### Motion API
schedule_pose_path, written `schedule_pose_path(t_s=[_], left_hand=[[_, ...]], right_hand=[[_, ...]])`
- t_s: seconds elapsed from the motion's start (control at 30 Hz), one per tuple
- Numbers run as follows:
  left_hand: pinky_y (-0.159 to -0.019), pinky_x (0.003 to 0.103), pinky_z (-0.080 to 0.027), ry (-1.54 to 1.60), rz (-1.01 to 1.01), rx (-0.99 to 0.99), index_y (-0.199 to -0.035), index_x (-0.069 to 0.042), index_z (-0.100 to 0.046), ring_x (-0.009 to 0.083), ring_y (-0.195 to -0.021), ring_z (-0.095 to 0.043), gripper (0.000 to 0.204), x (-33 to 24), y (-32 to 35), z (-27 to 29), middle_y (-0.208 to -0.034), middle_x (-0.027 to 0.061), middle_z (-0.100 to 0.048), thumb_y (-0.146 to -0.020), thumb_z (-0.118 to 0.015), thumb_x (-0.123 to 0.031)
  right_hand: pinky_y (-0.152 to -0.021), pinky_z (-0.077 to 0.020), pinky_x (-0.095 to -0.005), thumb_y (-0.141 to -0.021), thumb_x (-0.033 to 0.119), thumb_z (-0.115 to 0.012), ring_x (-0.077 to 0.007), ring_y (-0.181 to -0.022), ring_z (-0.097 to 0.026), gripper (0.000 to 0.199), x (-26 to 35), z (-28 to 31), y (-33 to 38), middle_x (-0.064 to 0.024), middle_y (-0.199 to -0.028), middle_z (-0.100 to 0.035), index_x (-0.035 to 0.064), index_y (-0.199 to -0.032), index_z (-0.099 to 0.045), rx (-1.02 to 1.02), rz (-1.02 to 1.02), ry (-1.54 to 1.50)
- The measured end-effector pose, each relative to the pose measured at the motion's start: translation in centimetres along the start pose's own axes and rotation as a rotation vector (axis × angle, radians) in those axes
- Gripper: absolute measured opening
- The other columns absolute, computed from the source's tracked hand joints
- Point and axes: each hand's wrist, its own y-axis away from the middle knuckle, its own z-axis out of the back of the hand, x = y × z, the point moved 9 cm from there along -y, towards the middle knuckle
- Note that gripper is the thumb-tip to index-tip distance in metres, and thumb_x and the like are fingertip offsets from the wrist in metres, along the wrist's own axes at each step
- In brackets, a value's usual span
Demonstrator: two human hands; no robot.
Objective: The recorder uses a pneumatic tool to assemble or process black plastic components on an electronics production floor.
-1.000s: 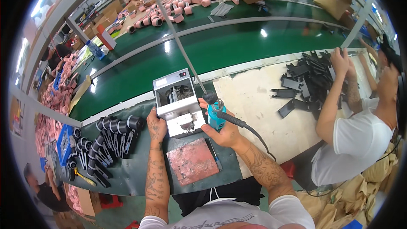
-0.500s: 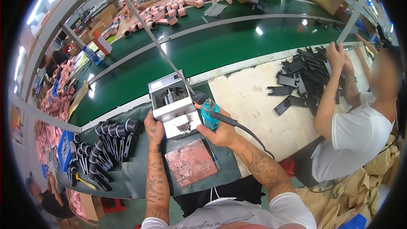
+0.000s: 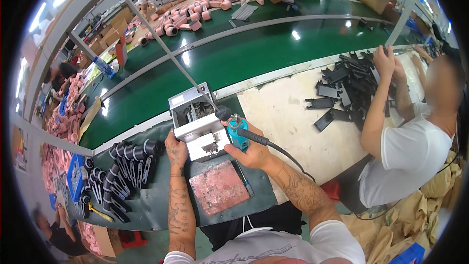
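Observation:
On the bench before me is a silver metal screw feeder (image 3: 196, 128), a box with an open bin at the back and a bright front plate. My left hand (image 3: 176, 151) grips its left side, the fingertips partly hidden. At its right side my right hand (image 3: 250, 150) wraps round a teal electric screwdriver (image 3: 238, 134), the thumb close to the feeder's front corner. The screwdriver hangs by a metal loop below a slanting rod, and a black cable (image 3: 288, 154) runs from it. In front of the feeder lies a worn pink mat (image 3: 219, 187), with a thin dark stick (image 3: 245, 180) beside it.
Black round-headed handles (image 3: 132, 159) lie in rows at left, near a blue tray (image 3: 75, 176) and a yellow-handled tool (image 3: 100, 212). Right, a co-worker (image 3: 410, 151) handles black plastic parts (image 3: 349, 85). A green conveyor belt (image 3: 273, 49) crosses behind; pink parts lie beyond.
The whole view has shifted slightly. My hands, the feeder and the screwdriver look almost unchanged relative to one another.

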Motion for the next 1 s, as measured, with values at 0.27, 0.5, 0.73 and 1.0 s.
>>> schedule_pose_path(t_s=[0.27,0.5,0.73,1.0], left_hand=[[-0.076,0.043,-0.053,-0.011,-0.032,-0.02,-0.106,0.006,-0.065,0.0447,-0.086,-0.068,0.025,0.5,-0.1,0.1,-0.092,0.0262,-0.07,-0.086,-0.052,-0.002],[-0.072,0.044,-0.051,0.008,-0.046,-0.04,-0.098,0.006,-0.063,0.0461,-0.079,-0.065,0.02,-0.4,-0.2,0.0,-0.085,0.0266,-0.067,-0.084,-0.05,0.0],[-0.071,0.045,-0.051,-0.015,-0.038,-0.039,-0.097,0.006,-0.063,0.0455,-0.076,-0.065,0.019,0.8,-0.1,-0.1,-0.084,0.0269,-0.067,-0.084,-0.052,-0.001],[-0.072,0.045,-0.051,0.037,-0.025,-0.033,-0.098,0.005,-0.064,0.0452,-0.08,-0.066,0.019,0.4,-0.1,0.0,-0.086,0.0263,-0.067,-0.084,-0.054,-0.003]], right_hand=[[-0.097,-0.0529,-0.0378,-0.088,0.023,-0.078,-0.0321,-0.113,-0.067,0.057,0.4,0.0,-0.1,-0.0169,-0.129,-0.066,0.0025,-0.137,-0.057,0.002,0.011,0.026],[-0.092,-0.0546,-0.0356,-0.088,0.023,-0.079,-0.0285,-0.107,-0.069,0.057,-0.5,-0.1,0.0,-0.0159,-0.124,-0.068,0.0014,-0.137,-0.058,-0.013,-0.006,-0.021],[-0.093,-0.0544,-0.0359,-0.089,0.023,-0.079,-0.0269,-0.108,-0.069,0.059,-0.6,-0.2,0.0,-0.016,-0.122,-0.068,0.0005,-0.138,-0.057,-0.005,-0.031,-0.031],[-0.094,-0.054,-0.0356,-0.088,0.023,-0.079,-0.0276,-0.108,-0.068,0.06,-0.8,-0.2,0.2,-0.0163,-0.123,-0.068,0.0004,-0.139,-0.056,-0.004,-0.053,-0.045]])
